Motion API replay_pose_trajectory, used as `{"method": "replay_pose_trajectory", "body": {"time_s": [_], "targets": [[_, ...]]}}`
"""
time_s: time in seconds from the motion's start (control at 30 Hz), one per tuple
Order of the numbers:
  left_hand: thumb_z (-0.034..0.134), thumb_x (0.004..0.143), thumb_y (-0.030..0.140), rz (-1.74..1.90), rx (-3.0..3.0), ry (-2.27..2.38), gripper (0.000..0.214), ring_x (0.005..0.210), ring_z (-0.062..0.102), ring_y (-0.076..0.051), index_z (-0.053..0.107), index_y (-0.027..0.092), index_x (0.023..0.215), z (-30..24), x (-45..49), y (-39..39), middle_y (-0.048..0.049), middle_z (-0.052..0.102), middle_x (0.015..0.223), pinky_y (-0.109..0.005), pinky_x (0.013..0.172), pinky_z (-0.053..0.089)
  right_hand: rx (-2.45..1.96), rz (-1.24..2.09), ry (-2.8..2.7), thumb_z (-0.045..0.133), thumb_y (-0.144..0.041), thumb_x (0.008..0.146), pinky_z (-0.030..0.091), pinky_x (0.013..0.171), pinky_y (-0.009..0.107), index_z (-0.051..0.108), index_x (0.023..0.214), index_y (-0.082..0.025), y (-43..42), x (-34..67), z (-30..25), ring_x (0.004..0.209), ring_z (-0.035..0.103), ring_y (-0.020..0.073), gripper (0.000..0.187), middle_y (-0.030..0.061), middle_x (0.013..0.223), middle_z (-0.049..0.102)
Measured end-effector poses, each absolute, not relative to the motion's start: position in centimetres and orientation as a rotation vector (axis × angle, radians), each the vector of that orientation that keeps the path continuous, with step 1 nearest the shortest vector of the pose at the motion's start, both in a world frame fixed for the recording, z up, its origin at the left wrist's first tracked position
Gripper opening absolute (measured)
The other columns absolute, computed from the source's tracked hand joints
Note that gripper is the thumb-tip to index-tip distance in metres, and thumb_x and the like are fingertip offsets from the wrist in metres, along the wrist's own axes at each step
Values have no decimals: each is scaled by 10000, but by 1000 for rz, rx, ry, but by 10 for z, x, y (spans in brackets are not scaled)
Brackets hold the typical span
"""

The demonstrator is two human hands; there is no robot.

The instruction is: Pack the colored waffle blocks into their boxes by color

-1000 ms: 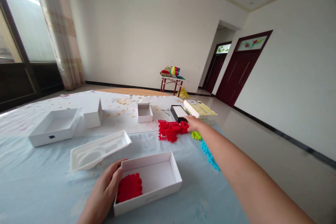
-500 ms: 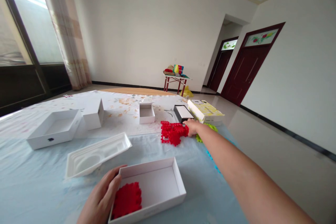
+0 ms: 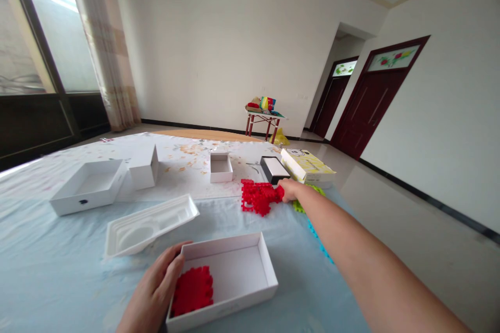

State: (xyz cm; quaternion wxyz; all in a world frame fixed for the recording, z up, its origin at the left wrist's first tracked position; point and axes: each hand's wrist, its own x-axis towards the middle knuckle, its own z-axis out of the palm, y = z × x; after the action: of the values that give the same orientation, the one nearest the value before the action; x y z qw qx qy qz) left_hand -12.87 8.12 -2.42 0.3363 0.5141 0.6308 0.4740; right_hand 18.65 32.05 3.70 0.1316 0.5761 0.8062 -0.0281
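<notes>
My left hand (image 3: 158,283) is closed on the left end of a white open box (image 3: 269,276), thumb near the rim. Inside the box at that end lies a red square piece with notched edges (image 3: 193,289), like an interlocking building tile. Farther off, my right hand (image 3: 289,190) reaches to the right side of a pile of red interlocking pieces (image 3: 258,197). Its fingers are closed round a red piece at the edge of the pile, partly hidden by the hand. Green pieces (image 3: 300,206) and blue pieces (image 3: 321,243) lie beside and beneath my right forearm.
Left of the box is a white moulded tray (image 3: 154,223). Behind it stand a larger white box (image 3: 89,187) and an upright white box (image 3: 142,174). Toward the back are a small white box (image 3: 221,170), a black-sided box (image 3: 275,169) and a yellow-and-white carton (image 3: 308,166).
The view has shifted slightly. My right hand remains at the red pile with its fingers on a piece, and my left hand keeps its hold on the box.
</notes>
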Motion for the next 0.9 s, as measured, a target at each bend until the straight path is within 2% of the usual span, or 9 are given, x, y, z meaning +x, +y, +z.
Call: {"method": "replay_pose_trajectory", "body": {"time_s": [0.2, 0.37, 0.43, 0.63, 0.8, 0.9], "targets": [[479, 729, 456, 1231, 1417, 1664, 333, 912, 634, -249, 642, 274, 955, -25, -129, 82, 5, 714, 896, -314, 761, 515, 1665, 7, 2350, 721, -212, 497, 442, 737, 343, 607, 928, -122, 303, 180, 78, 921, 567, 308, 454, 160, 1015, 594], [434, 759, 436, 1195, 1497, 1691, 358, 931, 624, -237, 621, 256, 1005, -24, -128, 81, -4, 700, 949, -301, 785, 495, 1425, -88, 2491, 685, -267, 543, 442, 689, 269, 598, 940, -186, 253, 164, 85, 840, 585, 218, 415, 67, 984, 606], [401, 779, 430, 1180, 1531, 1699, 383, 947, 615, -231, 605, 232, 1036, -25, -128, 82, -21, 689, 988, -299, 811, 478, 1265, -153, 2558, 684, -272, 536, 444, 693, 274, 595, 950, -184, 230, 156, 73, 852, 577, 223, 432, 64, 967, 606], [342, 809, 432, 1143, 1585, 1700, 434, 927, 619, -225, 573, 193, 1090, -25, -127, 81, -53, 682, 999, -297, 802, 474, 1187, -272, 2537, 693, -247, 487, 432, 818, 335, 532, 1122, -180, 199, 141, 35, 1029, 513, 292, 658, 106, 1088, 553], [341, 802, 434, 1148, 1629, 1742, 443, 915, 626, -223, 592, 185, 1068, -21, -127, 80, -56, 683, 998, -279, 797, 475, 1245, -429, 2607, 726, -253, 469, 338, 959, 359, 276, 1356, -196, 191, 149, 43, 1214, 361, 305, 996, 134, 1303, 407], [350, 799, 424, 1153, 1643, 1744, 428, 913, 626, -222, 598, 200, 1066, -21, -127, 80, -47, 687, 992, -283, 802, 474, 1277, -527, 2688, 733, -306, 483, 276, 1010, 368, 165, 1395, -192, 183, 161, 47, 1270, 281, 289, 1080, 138, 1374, 318]]}}
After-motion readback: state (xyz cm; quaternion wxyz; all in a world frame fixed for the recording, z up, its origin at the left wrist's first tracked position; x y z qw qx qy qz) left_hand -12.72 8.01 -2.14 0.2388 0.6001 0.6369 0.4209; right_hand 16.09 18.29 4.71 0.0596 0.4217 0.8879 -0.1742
